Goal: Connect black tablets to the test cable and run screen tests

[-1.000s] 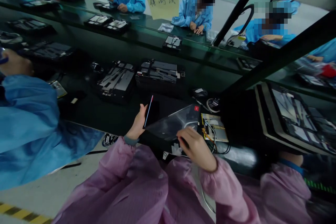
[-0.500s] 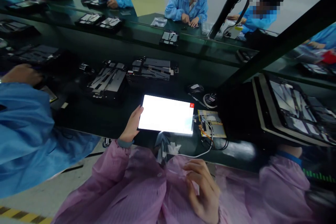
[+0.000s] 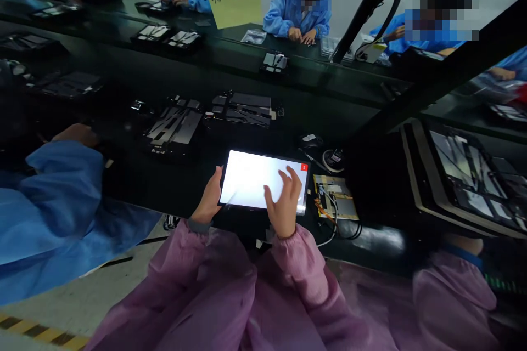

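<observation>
A lit white tablet screen with a small red mark in its upper right corner is in front of me, tilted slightly. My left hand grips its left edge, thumb along the side, the other fingers hidden behind it. Over the right part of the screen is my right hand, fingers spread and holding nothing; whether a fingertip touches the glass I cannot tell. Just right of the screen lies a flat battery-like pack with yellow edges and orange and white wires.
Two opened tablet bodies lie behind the screen. A stack of trays with more tablet parts stands at right. A dark shelf post slants overhead. Blue-sleeved co-worker's arm is at left; a pink-sleeved one at right.
My right hand has risen from near my lap to over the screen, fingers spread. My left hand keeps its hold on the screen's left edge.
</observation>
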`<action>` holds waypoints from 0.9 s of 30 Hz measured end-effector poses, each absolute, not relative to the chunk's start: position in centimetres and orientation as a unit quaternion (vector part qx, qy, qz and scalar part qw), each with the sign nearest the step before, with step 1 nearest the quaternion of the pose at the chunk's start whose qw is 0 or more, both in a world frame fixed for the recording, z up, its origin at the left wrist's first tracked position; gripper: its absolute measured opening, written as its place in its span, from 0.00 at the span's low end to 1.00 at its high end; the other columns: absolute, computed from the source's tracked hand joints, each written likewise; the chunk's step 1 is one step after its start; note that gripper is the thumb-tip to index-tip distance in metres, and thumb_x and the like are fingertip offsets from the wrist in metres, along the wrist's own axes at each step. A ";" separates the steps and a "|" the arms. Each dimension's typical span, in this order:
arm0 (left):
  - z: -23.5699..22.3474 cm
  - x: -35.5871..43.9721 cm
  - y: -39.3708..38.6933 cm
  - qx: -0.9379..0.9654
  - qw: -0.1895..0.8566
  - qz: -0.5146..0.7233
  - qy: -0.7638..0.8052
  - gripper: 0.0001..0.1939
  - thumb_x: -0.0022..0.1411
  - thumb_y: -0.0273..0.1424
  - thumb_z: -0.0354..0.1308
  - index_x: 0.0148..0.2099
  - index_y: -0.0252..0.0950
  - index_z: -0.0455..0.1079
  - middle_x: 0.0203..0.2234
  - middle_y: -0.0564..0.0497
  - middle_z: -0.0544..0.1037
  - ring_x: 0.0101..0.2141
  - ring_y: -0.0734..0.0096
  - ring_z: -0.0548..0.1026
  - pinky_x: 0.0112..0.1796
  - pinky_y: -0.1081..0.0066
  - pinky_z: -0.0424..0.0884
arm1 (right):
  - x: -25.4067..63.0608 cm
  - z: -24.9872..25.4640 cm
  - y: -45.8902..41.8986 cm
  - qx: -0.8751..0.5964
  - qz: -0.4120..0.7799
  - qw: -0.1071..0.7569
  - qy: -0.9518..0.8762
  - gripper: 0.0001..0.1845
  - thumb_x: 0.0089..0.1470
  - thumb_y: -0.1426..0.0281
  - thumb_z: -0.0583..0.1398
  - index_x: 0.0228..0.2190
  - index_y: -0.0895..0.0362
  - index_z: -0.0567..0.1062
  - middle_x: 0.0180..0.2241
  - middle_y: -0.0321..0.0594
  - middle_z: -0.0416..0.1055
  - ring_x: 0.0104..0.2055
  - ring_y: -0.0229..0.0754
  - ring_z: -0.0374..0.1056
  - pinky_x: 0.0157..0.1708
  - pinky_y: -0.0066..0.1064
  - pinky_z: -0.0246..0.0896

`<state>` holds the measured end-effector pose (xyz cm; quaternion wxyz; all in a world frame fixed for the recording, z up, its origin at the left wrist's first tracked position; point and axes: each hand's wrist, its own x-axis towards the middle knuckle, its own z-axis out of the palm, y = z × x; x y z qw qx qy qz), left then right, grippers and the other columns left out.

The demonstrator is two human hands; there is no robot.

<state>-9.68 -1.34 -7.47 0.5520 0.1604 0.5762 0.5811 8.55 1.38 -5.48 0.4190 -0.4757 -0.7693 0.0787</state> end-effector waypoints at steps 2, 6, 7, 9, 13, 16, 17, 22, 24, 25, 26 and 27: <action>-7.5 -9.5 -1.2 0.148 0.562 0.570 0.581 0.36 0.61 0.59 0.46 0.61 0.40 0.65 0.50 0.44 0.77 0.49 0.56 0.76 0.46 0.62 0.74 | 7.4 -6.4 2.4 -0.485 0.050 0.351 -0.800 0.29 0.59 0.61 0.57 0.58 0.61 0.60 0.60 0.60 0.55 0.65 0.62 0.48 0.57 0.61 0.53; -7.4 -9.4 -1.2 0.170 0.553 0.571 0.582 0.37 0.61 0.60 0.43 0.61 0.42 0.65 0.48 0.46 0.78 0.45 0.58 0.77 0.44 0.63 0.74 | 6.3 -7.0 1.3 -0.444 0.045 0.287 -0.848 0.24 0.60 0.66 0.57 0.57 0.56 0.64 0.61 0.54 0.58 0.63 0.59 0.51 0.58 0.60 0.52; -7.4 -9.4 -1.2 0.175 0.551 0.573 0.581 0.37 0.61 0.60 0.43 0.61 0.42 0.65 0.47 0.46 0.78 0.45 0.58 0.78 0.44 0.63 0.74 | 6.4 -7.1 0.8 -0.431 0.052 0.287 -0.854 0.21 0.60 0.70 0.56 0.55 0.54 0.66 0.59 0.52 0.60 0.62 0.57 0.54 0.57 0.57 0.55; -7.5 -9.4 -1.2 0.176 0.545 0.576 0.584 0.36 0.61 0.60 0.44 0.60 0.41 0.67 0.45 0.46 0.79 0.44 0.58 0.78 0.44 0.63 0.74 | 7.2 -7.4 -0.3 -0.418 0.063 0.303 -0.854 0.19 0.59 0.77 0.54 0.50 0.53 0.70 0.55 0.49 0.66 0.57 0.52 0.60 0.53 0.51 0.62; -7.8 -9.5 -1.0 0.166 0.522 0.578 0.605 0.36 0.60 0.59 0.45 0.57 0.39 0.70 0.43 0.46 0.80 0.45 0.56 0.77 0.45 0.63 0.74 | 11.0 -8.0 -1.5 -0.453 0.091 0.361 -0.810 0.16 0.59 0.80 0.51 0.43 0.53 0.73 0.46 0.47 0.70 0.48 0.45 0.68 0.44 0.41 0.70; -8.0 -9.7 -1.0 0.171 0.504 0.571 0.625 0.35 0.60 0.59 0.46 0.56 0.39 0.71 0.43 0.46 0.80 0.47 0.56 0.77 0.45 0.64 0.73 | 14.2 -7.7 -1.7 -0.504 0.092 0.397 -0.762 0.14 0.60 0.78 0.52 0.41 0.53 0.74 0.44 0.46 0.70 0.46 0.44 0.69 0.44 0.39 0.70; -8.0 -9.7 -1.0 0.173 0.499 0.570 0.630 0.35 0.60 0.59 0.47 0.55 0.39 0.71 0.43 0.47 0.80 0.47 0.56 0.77 0.45 0.65 0.73 | 15.1 -7.5 -1.6 -0.516 0.087 0.402 -0.751 0.14 0.59 0.78 0.53 0.41 0.53 0.74 0.44 0.46 0.70 0.47 0.45 0.69 0.45 0.40 0.69; -8.2 -9.7 -1.0 0.171 0.507 0.570 0.623 0.35 0.59 0.60 0.47 0.54 0.39 0.71 0.41 0.48 0.80 0.45 0.56 0.77 0.41 0.65 0.75 | 17.5 -7.5 -1.7 -0.543 0.061 0.387 -0.742 0.14 0.59 0.76 0.54 0.44 0.52 0.73 0.46 0.46 0.69 0.49 0.49 0.66 0.48 0.47 0.66; -8.2 -9.7 -1.0 0.169 0.515 0.570 0.618 0.35 0.59 0.60 0.47 0.54 0.39 0.71 0.40 0.48 0.80 0.44 0.56 0.78 0.40 0.64 0.75 | 17.2 -7.7 -1.7 -0.538 0.068 0.367 -0.756 0.15 0.59 0.74 0.55 0.48 0.52 0.71 0.48 0.48 0.68 0.51 0.51 0.65 0.50 0.50 0.64; -8.2 -9.7 -1.0 0.170 0.517 0.568 0.617 0.35 0.59 0.60 0.47 0.54 0.39 0.71 0.40 0.49 0.80 0.43 0.57 0.78 0.40 0.65 0.75 | 16.8 -7.8 -1.6 -0.531 0.076 0.359 -0.764 0.17 0.59 0.73 0.55 0.50 0.53 0.70 0.50 0.49 0.67 0.53 0.51 0.64 0.51 0.51 0.64; -8.1 -9.6 -1.0 0.173 0.517 0.568 0.617 0.34 0.60 0.59 0.47 0.54 0.39 0.71 0.40 0.49 0.80 0.43 0.57 0.78 0.40 0.65 0.75 | 16.1 -7.8 -1.5 -0.521 0.084 0.352 -0.773 0.19 0.59 0.73 0.55 0.52 0.53 0.69 0.52 0.50 0.65 0.54 0.52 0.62 0.52 0.52 0.63; -8.1 -9.6 -1.1 0.177 0.516 0.568 0.616 0.34 0.60 0.59 0.46 0.54 0.39 0.70 0.39 0.49 0.80 0.43 0.57 0.78 0.40 0.65 0.75 | 15.2 -7.7 -1.2 -0.510 0.091 0.348 -0.781 0.21 0.59 0.73 0.55 0.54 0.53 0.67 0.54 0.51 0.64 0.56 0.52 0.61 0.53 0.53 0.63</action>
